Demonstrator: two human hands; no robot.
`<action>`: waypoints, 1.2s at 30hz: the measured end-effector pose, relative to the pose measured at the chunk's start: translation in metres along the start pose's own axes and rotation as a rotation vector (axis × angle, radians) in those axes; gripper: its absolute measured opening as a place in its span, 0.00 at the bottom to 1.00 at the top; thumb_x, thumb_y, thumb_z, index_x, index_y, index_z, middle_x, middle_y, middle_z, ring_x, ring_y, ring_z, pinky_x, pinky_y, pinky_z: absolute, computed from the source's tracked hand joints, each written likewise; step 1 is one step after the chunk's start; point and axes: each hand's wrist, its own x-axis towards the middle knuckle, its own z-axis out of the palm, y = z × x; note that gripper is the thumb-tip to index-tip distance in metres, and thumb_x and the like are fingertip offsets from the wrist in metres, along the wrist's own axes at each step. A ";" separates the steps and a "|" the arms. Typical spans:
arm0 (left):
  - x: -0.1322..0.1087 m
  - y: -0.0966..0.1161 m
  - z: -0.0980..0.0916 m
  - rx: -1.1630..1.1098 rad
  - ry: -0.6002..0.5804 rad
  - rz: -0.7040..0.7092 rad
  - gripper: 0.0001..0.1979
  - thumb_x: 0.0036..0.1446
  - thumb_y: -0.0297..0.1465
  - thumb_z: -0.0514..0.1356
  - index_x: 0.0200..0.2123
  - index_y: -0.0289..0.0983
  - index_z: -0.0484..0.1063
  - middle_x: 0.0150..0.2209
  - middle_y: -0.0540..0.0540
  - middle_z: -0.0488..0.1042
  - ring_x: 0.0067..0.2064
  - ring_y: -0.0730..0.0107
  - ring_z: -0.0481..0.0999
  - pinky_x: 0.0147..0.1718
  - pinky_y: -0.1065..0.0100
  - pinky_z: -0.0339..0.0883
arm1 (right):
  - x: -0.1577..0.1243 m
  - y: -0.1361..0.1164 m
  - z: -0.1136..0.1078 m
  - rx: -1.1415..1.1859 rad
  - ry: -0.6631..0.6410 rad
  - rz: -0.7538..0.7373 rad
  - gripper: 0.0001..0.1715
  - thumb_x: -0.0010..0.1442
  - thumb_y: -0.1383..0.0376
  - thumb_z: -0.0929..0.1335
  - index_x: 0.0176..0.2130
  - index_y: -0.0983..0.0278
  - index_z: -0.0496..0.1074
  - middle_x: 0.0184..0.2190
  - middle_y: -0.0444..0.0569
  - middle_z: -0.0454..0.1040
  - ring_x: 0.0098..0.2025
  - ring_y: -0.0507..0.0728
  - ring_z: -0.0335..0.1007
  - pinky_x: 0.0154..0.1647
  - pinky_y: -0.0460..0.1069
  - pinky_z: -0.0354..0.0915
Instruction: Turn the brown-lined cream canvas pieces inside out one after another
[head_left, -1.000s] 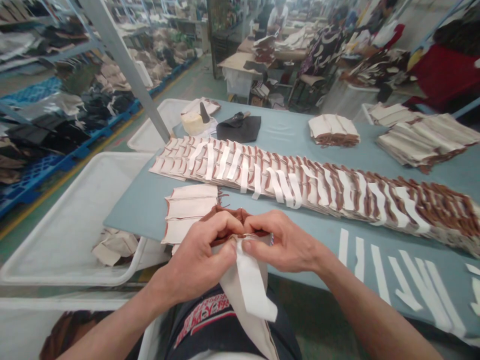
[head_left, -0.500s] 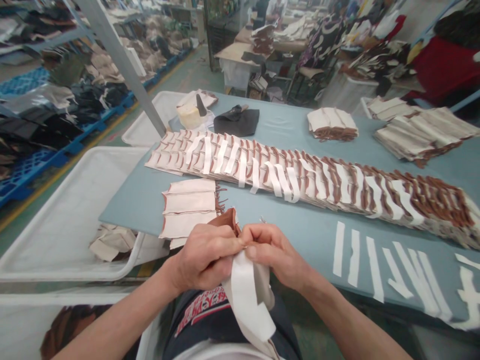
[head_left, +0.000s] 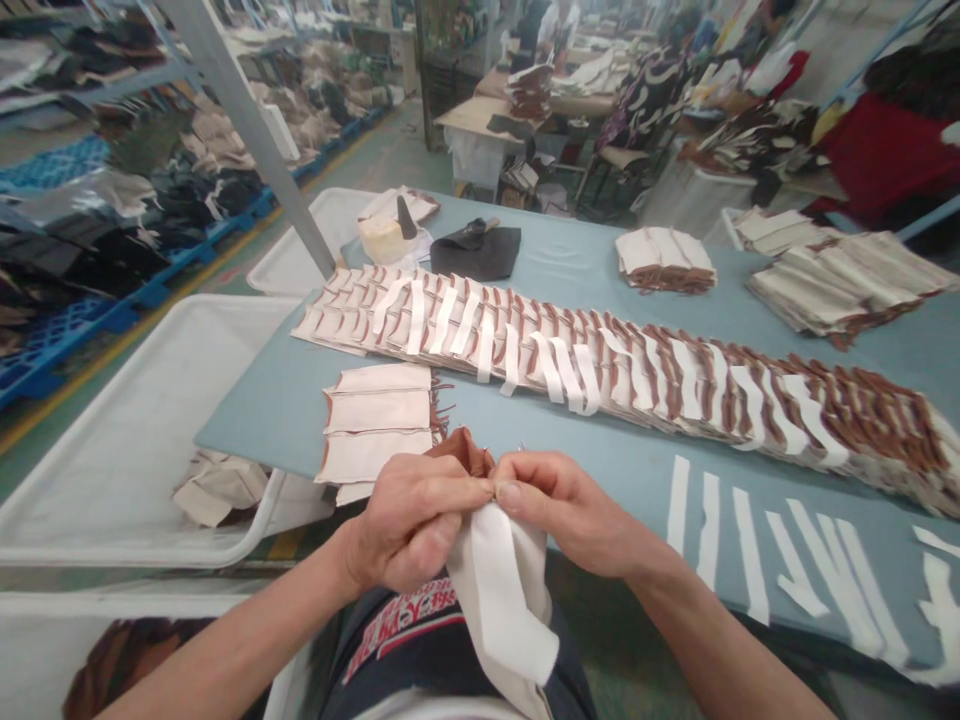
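Note:
Close to my body, over the table's near edge, my left hand (head_left: 420, 515) and my right hand (head_left: 570, 510) pinch the top of a cream-and-brown leather piece (head_left: 536, 560). Their fingertips meet at its edge. A white strip (head_left: 501, 600) hangs down the front of the piece from between my fingers. The brown side of the leather (head_left: 466, 450) shows just beyond my left knuckles. The spot under my thumbs is hidden. Left of my hands lies a flat stack of similar cream panels (head_left: 379, 410) with brown fringes.
Across the blue-grey table (head_left: 585, 445) runs a long overlapping row of leather pieces (head_left: 622, 365), with white strips on top. Loose white strips (head_left: 742, 550) lie at right. White bins (head_left: 142, 420) stand at left, near a metal post (head_left: 247, 130). Dark cloth (head_left: 480, 250) lies at the back.
Both hands keep their pinch on the leather piece and have shifted only slightly. The hanging white strip has swung a little to the right. The view has tilted slightly.

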 end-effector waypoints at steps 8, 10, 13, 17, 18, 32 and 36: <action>0.040 0.019 -0.031 -0.131 -0.325 -0.395 0.24 0.77 0.39 0.44 0.32 0.35 0.70 0.27 0.50 0.71 0.27 0.74 0.69 0.29 0.72 0.62 | -0.013 -0.043 -0.009 -0.826 0.036 -0.464 0.14 0.74 0.67 0.62 0.35 0.64 0.70 0.29 0.44 0.72 0.30 0.51 0.64 0.35 0.47 0.58; 0.045 0.018 -0.033 -0.012 -0.424 -0.302 0.23 0.76 0.36 0.46 0.29 0.36 0.67 0.25 0.52 0.69 0.26 0.75 0.66 0.27 0.72 0.59 | -0.015 -0.044 -0.009 -0.928 0.050 -0.534 0.12 0.73 0.69 0.61 0.37 0.65 0.70 0.29 0.46 0.74 0.31 0.52 0.66 0.35 0.47 0.58; 0.041 0.013 -0.032 0.290 -0.399 -0.042 0.22 0.76 0.33 0.47 0.27 0.37 0.66 0.23 0.52 0.67 0.24 0.73 0.63 0.26 0.68 0.53 | -0.016 -0.039 -0.008 -0.993 0.056 -0.588 0.11 0.73 0.70 0.62 0.38 0.65 0.70 0.29 0.47 0.75 0.31 0.53 0.68 0.34 0.48 0.59; 0.030 0.007 -0.030 0.378 -0.328 0.067 0.24 0.76 0.33 0.46 0.24 0.39 0.62 0.20 0.53 0.63 0.22 0.72 0.60 0.24 0.66 0.50 | -0.013 -0.028 -0.005 -0.937 0.068 -0.570 0.12 0.73 0.69 0.62 0.37 0.64 0.70 0.29 0.46 0.75 0.30 0.53 0.67 0.33 0.48 0.59; 0.028 0.006 -0.030 0.353 -0.328 0.045 0.25 0.77 0.34 0.45 0.24 0.39 0.62 0.19 0.53 0.63 0.22 0.72 0.60 0.24 0.66 0.51 | -0.012 -0.026 -0.005 -0.909 0.073 -0.562 0.12 0.73 0.69 0.61 0.37 0.63 0.70 0.28 0.46 0.74 0.29 0.52 0.66 0.32 0.48 0.59; 0.051 0.030 -0.033 -0.118 -0.575 -0.330 0.20 0.70 0.40 0.59 0.26 0.38 0.63 0.22 0.57 0.61 0.23 0.77 0.61 0.24 0.72 0.52 | -0.024 -0.032 0.006 -0.967 0.043 -0.619 0.15 0.74 0.67 0.62 0.34 0.62 0.69 0.27 0.46 0.76 0.29 0.55 0.64 0.33 0.50 0.57; 0.047 0.042 -0.026 -0.176 -0.614 -0.328 0.19 0.68 0.30 0.58 0.24 0.39 0.56 0.21 0.58 0.54 0.23 0.77 0.56 0.24 0.70 0.50 | -0.031 -0.030 0.007 -0.874 -0.035 -0.564 0.16 0.75 0.65 0.61 0.34 0.61 0.69 0.28 0.47 0.77 0.30 0.54 0.67 0.35 0.50 0.58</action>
